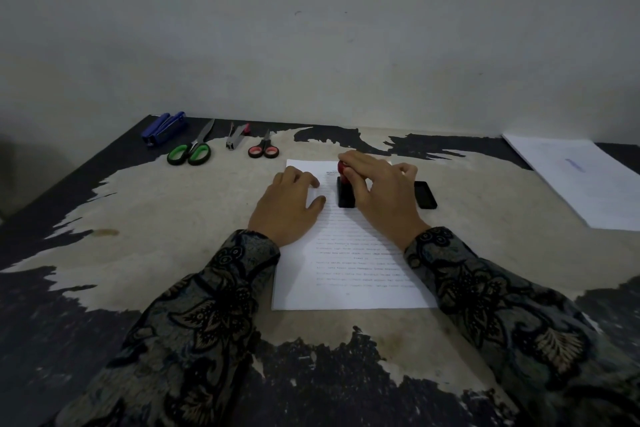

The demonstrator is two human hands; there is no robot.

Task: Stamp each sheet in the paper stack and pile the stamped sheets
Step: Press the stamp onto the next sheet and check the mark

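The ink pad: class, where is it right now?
In the head view, the black ink pad lies on the table, just right of the printed sheet, beside the right hand gripping the stamp.

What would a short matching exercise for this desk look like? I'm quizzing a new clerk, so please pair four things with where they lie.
Things:
1. stamp
2. ink pad
3. blue stapler
4. pile of stamped sheets

Places:
A. far left corner of the table
B. on the table just right of the sheet in front
C. right edge of the table
D. upright on the sheet in front, held by the right hand

Pairs: 1-D, 2-B, 3-A, 4-C
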